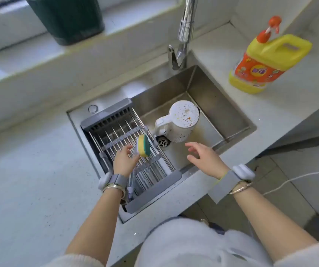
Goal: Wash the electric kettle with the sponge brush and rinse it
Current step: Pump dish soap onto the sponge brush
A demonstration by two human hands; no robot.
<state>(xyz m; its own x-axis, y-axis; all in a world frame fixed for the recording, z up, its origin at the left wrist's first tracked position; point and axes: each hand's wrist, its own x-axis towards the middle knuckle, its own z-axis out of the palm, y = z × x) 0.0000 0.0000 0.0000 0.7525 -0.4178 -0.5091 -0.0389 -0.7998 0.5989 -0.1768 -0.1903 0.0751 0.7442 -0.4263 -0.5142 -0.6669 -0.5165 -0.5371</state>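
Head view. Nearest: two forearms with grey wrist bands reach over the front edge of the table (29, 189). The left hand (123, 160) holds the sponge brush (143, 146) by its handle, which runs down past the wrist; fingers look curled round the grip, though blur hides how tightly. The yellow-green sponge head is raised over the drain rack (116, 135), angled toward the kettle, probably readied for scrubbing. The right hand (203, 157) is empty, fingers spread and relaxed, palm down, hovering apart from the kettle; my guess is it will steady the body.

Middle: the electric kettle (179, 122) stands in the sink (231, 116), just beside the drain, handle toward the rack. White shell speckled with stains, so washing looks not yet begun. The rack takes up the sink's left half, leaving only the right basin for working; its wire edge sits close to the kettle handle, tight for brush strokes on that side.

Far: the faucet (183, 31) rises behind the basin; no water seen running. The yellow detergent jug (266, 60) stands on the right table, well apart. A dark bin (68, 18) sits on the sill.
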